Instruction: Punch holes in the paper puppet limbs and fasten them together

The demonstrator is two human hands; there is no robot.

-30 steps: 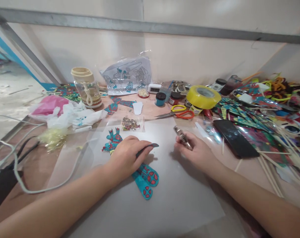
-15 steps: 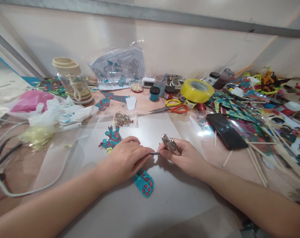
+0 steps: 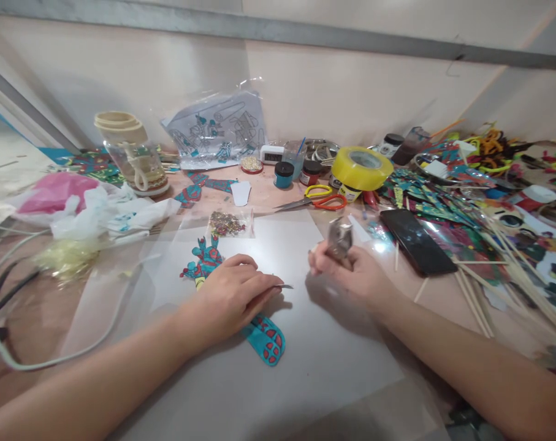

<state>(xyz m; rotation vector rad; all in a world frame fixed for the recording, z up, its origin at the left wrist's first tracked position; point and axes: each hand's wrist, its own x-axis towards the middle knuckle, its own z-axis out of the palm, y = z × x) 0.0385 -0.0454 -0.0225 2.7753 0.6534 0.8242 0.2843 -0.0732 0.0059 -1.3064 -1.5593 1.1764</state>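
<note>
Well beyond the fingers (image 3: pixel 263 283), a pale wall (image 3: pixel 296 92) rises behind the pinkish-brown tabletop (image 3: pixel 268 195) — a grey rail (image 3: pixel 305 34) crosses it high up. Far to the fingers' left, a grey post (image 3: pixel 29 107) slants above a blue strip (image 3: pixel 57 154), with whitish floor (image 3: pixel 6 144) outside — all in soft light.

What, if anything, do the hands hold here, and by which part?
The left hand holds a thin grey piece by its left end, tip jutting out. The right hand grips a silver metal tool by its lower part, upper end exposed.
</note>
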